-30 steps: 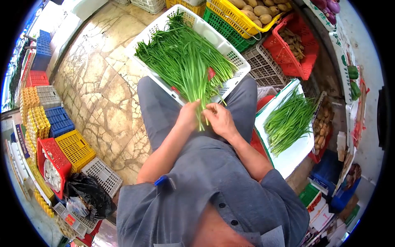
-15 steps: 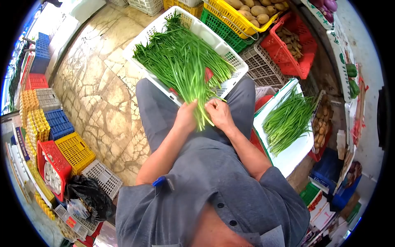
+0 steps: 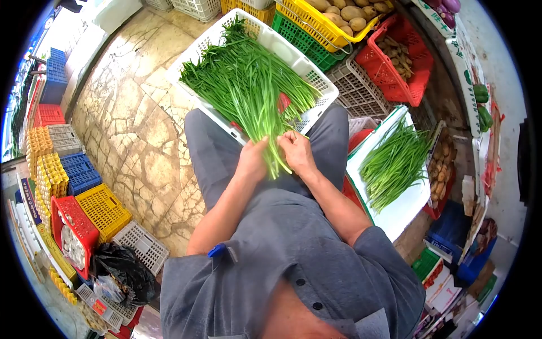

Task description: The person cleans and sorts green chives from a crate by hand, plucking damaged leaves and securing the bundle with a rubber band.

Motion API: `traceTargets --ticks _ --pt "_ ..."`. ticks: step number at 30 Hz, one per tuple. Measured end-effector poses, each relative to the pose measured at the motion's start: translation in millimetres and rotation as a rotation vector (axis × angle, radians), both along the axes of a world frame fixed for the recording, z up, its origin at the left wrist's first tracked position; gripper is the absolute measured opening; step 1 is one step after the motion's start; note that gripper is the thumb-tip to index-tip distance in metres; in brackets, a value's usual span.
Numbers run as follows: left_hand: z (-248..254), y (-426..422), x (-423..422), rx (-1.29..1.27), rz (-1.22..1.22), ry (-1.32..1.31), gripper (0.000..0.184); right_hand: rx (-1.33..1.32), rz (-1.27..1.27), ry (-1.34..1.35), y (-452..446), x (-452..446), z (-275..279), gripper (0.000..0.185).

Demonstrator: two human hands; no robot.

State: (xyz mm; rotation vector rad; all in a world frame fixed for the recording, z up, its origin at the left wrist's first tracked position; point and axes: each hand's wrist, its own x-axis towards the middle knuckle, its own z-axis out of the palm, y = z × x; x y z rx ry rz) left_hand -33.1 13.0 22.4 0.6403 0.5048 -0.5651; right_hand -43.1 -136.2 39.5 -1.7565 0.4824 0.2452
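A white plastic crate rests across my knees, heaped with garlic chives, leaves pointing away from me. Over its near edge hangs a bunch of chives, its pale stem ends towards my lap. My left hand is closed around the left side of this bunch near the stem ends. On the other side, the fingers of my right hand are pinched at the stems, close to the left hand. Bits of red show between the chives; what they are I cannot make out.
At my right, more chives lie on a white foam box lid. Beyond the crate stand a yellow crate of potatoes and a red basket of roots. Stacked crates, egg trays and a black plastic bag line the left.
My right hand has shifted slightly up and left, closer to my left hand at the stems. The left hand stays on the bunch. The whole view has shifted a little.
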Motion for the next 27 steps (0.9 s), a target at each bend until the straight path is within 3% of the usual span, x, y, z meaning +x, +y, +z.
traceTargets --ticks 7,11,15,18,20,22,27 --pt "17.3 -1.8 6.0 -0.089 0.036 0.096 0.022 0.185 -0.134 -0.168 1.3 -15.9 -5.4 0.018" --pt "0.7 2.6 6.3 -0.107 0.064 0.161 0.019 0.252 -0.156 -0.197 2.9 -19.2 0.4 0.014" --pt "-1.7 12.8 9.1 -0.245 0.149 0.184 0.015 0.327 -0.213 -0.243 -6.0 -23.2 22.0 0.012" --pt "16.3 19.5 14.1 -0.24 0.166 0.129 0.015 0.356 -0.22 -0.481 -37.6 -22.9 62.2 0.011" --pt "27.0 25.0 16.5 -0.195 0.147 0.073 0.018 0.198 -0.263 -0.586 -73.2 -24.1 80.0 0.011" --pt "-1.1 34.2 15.4 -0.138 0.118 -0.005 0.025 0.045 -0.327 -0.646 -102.9 -26.2 103.9 0.011" --pt "31.2 58.7 23.7 -0.311 0.096 -0.253 0.026 -0.246 -0.43 -0.697 -167.5 -34.6 109.2 0.01"
